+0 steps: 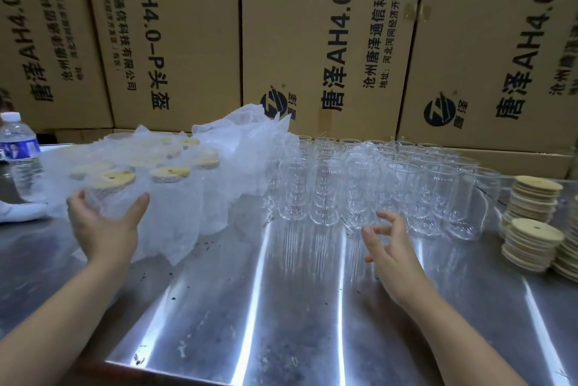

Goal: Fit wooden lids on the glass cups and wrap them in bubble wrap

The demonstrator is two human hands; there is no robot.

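My left hand [103,226] grips a glass cup wrapped in bubble wrap [109,194], its wooden lid [114,179] on top, at the left of the steel table. Behind it stand several more wrapped, lidded cups [170,174] under loose bubble wrap sheets [244,141]. My right hand [389,248] hovers with fingers spread and nothing in it, just in front of the rows of bare glass cups [366,185]. Stacks of wooden lids [531,223] sit at the right.
A water bottle [18,151] stands at the far left. A wall of cardboard boxes [328,41] rises behind the steel table [266,307], whose front edge lies near me. Dark specks dot the tabletop.
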